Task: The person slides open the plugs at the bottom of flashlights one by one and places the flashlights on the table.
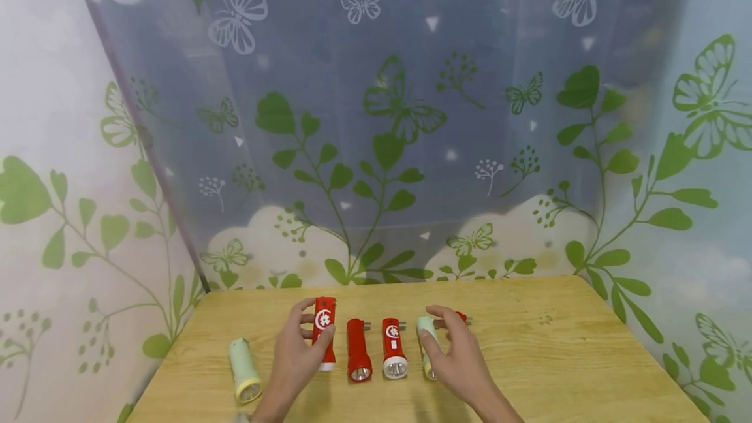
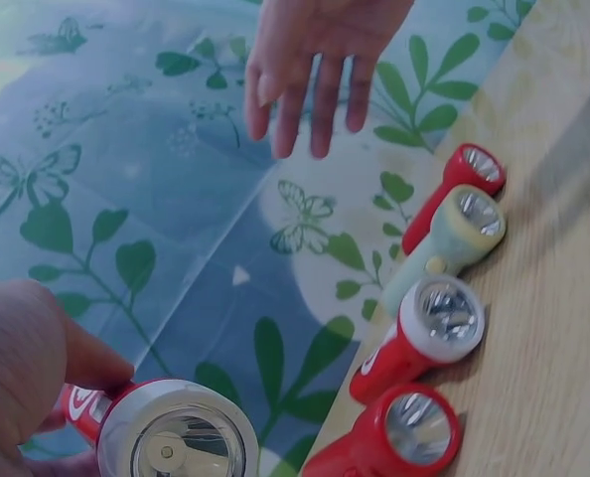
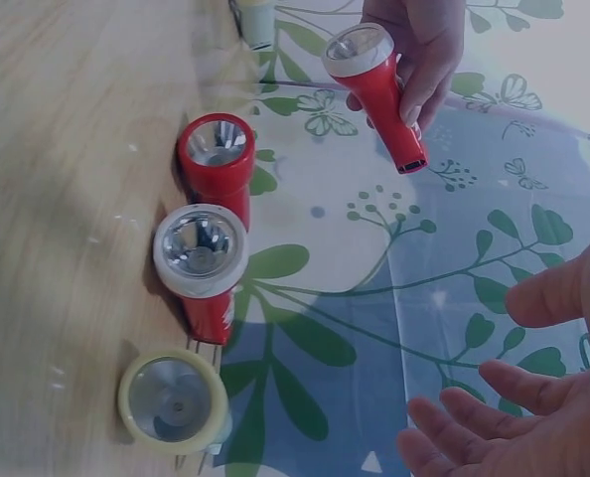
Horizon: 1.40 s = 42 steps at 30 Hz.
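Observation:
My left hand (image 1: 294, 351) grips a red flashlight with a white head rim (image 1: 324, 320), raised off the table. In the right wrist view, its lens end tilts up and to the left. My right hand (image 1: 464, 358) hovers with relaxed, spread fingers above a pale green flashlight (image 1: 426, 326); both wrist views show a gap between them. Between the hands lie an all-red flashlight (image 1: 356, 344) and a red one with a white rim (image 1: 392, 338). Another red flashlight (image 2: 481, 167) lies beyond the pale green one, mostly hidden by my right hand in the head view.
Another pale green flashlight (image 1: 242, 364) with a yellow rim lies at the left of the wooden table (image 1: 564, 344). Metal prongs stick out from the sides of several flashlights. A curtain (image 1: 352, 149) printed with leaves and butterflies hangs behind the table's back edge and along both sides.

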Tool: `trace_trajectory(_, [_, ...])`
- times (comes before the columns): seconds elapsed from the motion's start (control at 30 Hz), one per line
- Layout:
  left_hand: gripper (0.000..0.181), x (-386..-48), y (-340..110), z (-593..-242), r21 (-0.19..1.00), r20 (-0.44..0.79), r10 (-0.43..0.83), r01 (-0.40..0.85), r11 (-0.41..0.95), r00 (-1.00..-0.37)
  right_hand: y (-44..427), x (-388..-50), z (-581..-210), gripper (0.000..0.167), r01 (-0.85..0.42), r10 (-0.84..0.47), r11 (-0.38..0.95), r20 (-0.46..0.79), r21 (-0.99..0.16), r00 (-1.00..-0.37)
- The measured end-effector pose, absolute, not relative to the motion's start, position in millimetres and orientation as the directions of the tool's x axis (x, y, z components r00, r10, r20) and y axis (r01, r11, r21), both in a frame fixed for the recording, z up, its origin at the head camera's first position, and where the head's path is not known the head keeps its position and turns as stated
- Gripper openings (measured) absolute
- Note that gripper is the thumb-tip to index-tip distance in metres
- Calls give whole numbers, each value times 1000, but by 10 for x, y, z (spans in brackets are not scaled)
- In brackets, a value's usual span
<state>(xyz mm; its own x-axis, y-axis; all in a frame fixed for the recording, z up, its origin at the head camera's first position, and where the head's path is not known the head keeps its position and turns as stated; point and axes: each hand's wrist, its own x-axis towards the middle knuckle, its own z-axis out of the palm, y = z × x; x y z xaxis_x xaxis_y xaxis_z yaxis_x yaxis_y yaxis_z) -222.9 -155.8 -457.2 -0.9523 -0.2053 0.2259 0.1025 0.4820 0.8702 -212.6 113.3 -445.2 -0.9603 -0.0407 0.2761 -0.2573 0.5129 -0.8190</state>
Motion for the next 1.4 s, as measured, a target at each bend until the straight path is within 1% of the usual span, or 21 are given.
trace_trajectory(0.57, [57, -2022, -1272, -4512, 886, 233, -175, 135, 443, -957, 1041, -2183, -4321, 40, -305, -85, 467, 301, -830, -950])
trace_trajectory(0.73, [56, -1988, -1237, -4523, 892, 234, -162, 146, 427, -959, 997, -2196, -4294, 41, -327, -108, 451, 313, -830, -944])
trace_trajectory(0.97, [57, -1962, -1208, -4528, 903, 216, -170, 130, 410, -962, 923, -2226, -4236, 41, -362, -148, 456, 332, -813, -932])
trace_trajectory(1.2, [56, -1920, -1148, -4530, 915, 219, -167, 143, 376, -961, 860, -2231, -4225, 40, -359, -182, 433, 310, -827, -933])
trace_trajectory(1.4, [57, -1898, -1108, -4529, 922, 218, -156, 151, 357, -963, 817, -2225, -4191, 40, -391, -212, 431, 330, -813, -920])
